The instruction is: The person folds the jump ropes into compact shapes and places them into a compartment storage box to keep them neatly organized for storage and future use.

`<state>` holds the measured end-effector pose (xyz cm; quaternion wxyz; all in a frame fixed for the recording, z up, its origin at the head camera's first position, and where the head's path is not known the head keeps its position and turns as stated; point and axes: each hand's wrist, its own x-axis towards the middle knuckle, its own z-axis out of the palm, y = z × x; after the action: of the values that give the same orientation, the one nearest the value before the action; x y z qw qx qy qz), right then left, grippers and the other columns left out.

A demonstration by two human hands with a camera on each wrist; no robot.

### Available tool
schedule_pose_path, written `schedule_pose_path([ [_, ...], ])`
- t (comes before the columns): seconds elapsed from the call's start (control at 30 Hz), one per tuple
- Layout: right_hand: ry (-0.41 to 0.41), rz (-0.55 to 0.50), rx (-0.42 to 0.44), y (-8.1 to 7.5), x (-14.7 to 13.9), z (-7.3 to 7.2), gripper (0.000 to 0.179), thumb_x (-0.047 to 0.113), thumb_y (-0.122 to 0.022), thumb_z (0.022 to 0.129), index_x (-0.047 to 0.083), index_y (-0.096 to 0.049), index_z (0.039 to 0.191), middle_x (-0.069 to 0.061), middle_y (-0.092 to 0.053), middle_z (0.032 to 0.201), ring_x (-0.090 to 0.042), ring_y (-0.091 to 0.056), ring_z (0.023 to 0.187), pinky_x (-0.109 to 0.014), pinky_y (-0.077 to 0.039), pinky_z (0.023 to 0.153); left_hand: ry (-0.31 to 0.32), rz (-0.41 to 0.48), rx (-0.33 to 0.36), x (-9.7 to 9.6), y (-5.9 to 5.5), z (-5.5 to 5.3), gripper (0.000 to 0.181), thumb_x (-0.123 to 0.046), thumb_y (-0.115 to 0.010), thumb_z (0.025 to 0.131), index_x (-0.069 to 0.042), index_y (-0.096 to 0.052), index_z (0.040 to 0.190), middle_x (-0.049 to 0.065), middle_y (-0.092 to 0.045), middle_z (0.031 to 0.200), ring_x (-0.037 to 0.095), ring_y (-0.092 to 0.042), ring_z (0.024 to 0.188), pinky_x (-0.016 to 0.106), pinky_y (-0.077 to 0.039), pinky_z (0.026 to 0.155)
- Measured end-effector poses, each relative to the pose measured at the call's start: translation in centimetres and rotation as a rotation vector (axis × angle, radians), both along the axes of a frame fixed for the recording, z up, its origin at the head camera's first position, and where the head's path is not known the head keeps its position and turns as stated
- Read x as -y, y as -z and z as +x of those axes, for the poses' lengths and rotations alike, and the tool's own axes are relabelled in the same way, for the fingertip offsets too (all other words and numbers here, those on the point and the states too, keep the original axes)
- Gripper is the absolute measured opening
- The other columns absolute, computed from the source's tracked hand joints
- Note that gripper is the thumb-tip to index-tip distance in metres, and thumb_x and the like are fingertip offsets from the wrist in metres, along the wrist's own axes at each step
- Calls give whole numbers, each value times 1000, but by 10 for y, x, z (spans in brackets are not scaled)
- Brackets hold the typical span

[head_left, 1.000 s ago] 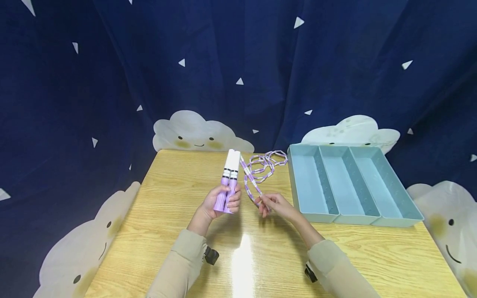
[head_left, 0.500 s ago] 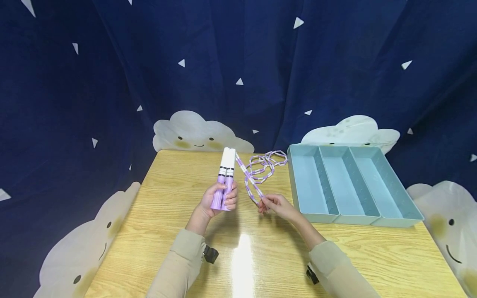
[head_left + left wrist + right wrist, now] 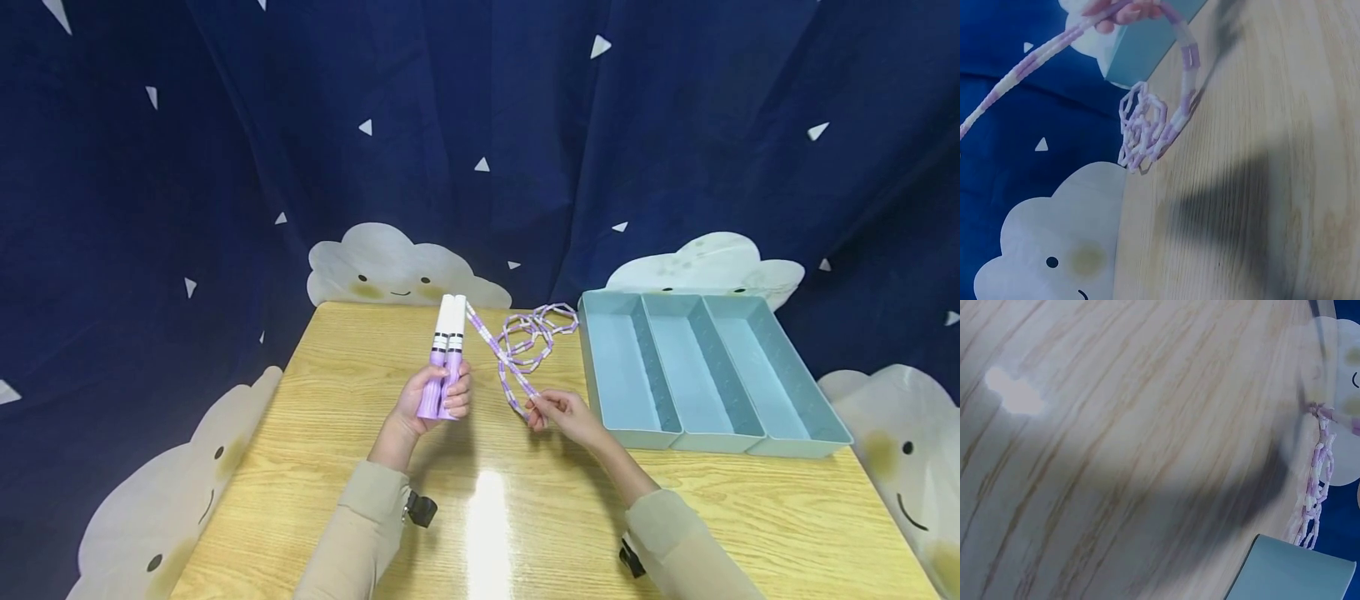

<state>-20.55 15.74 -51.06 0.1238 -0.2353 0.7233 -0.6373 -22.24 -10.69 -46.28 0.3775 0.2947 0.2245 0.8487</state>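
Observation:
My left hand (image 3: 411,405) grips both handles (image 3: 448,342) of a jump rope side by side, purple at the bottom and white at the top, with black bands. From the white ends the purple-and-white beaded cord (image 3: 483,331) slants down to my right hand (image 3: 570,417), whose thumb and fingers pinch the doubled strands. Loose coils of the same cord (image 3: 532,333) lie on the table behind. In the left wrist view, the right fingers (image 3: 1130,12) hold the cord at the top, and coils (image 3: 1141,128) lie below. The right wrist view shows only the cord (image 3: 1316,481) at its right edge.
A pale blue tray (image 3: 678,437) with three long compartments stands at the right on the wooden table (image 3: 337,458), beside the coils. Behind the table hangs a dark blue curtain (image 3: 435,75) with white triangles and smiling clouds.
My left hand has moved left and slightly away with the handles, which stand more upright in view. The cord between the hands has stretched longer. My right hand has shifted slightly right.

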Motion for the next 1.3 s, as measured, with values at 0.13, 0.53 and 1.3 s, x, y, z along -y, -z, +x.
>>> schedule_pose_path([
  [0.13, 27, -13, 1, -4, 0, 1, 28, 2, -41, 95, -23, -51, 98, -32, -57, 79, -20, -60, 66, -49, -51, 67, -20, -1, 2, 3, 1, -1, 12, -18, -38, 88, -10, -43, 95, -4, -31, 67, 6, -31, 52, 16, -34, 51],
  [0.53, 34, 102, -156, -23, -2, 9, 17, -3, -45, 92, -9, -58, 83, -25, -51, 65, -16, -48, 54, -20, -41, 47, -24, -53, -8, 4, -4, 0, 12, -16, -33, 89, -10, -41, 96, -3, -31, 68, 10, -22, 55, 16, -31, 53],
  [1.3, -104, 493, -514, -67, -12, 10, 20, 17, -52, 93, 16, -54, 73, 9, -46, 61, 1, -41, 53, -19, -39, 49, 13, -303, 19, 10, -2, -1, 21, -10, -19, 90, -9, -40, 93, -4, -39, 68, 11, -24, 57, 18, -29, 53],
])
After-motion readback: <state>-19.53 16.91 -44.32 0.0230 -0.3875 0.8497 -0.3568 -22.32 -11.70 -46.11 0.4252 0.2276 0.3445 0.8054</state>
